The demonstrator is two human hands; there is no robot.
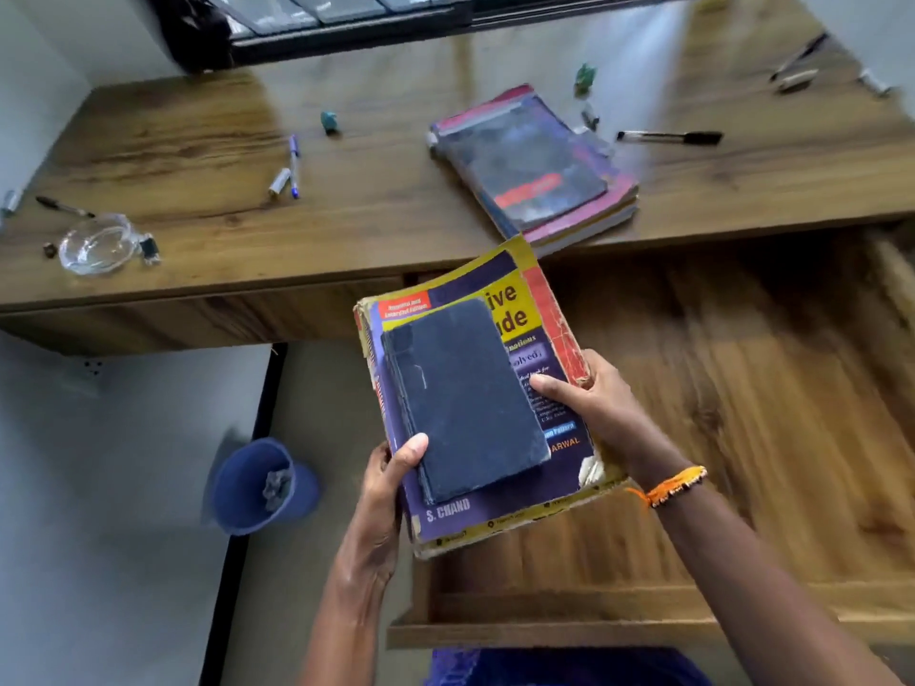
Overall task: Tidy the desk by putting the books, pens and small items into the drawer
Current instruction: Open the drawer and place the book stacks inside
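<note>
Along the wooden desk, near its left front corner, a clear glass dish sits beside a dark pen and a few small bits too blurred to name. Further along lie a blue pen and a small teal object. On the floor beneath stands a blue bin with crumpled paper inside.

At the desk's front edge, a stack of books overhangs the open drawer, whose wooden bottom shows bare. Over the drawer's left side, the left hand grips the near-left corner of a large worn textbook, thumb pressed on the small dark book lying on top. The right hand, an orange thread bracelet on its wrist, clasps the textbook's right edge.

A black pen lies right of the stack, with more pens towards the far right corner under the window.
</note>
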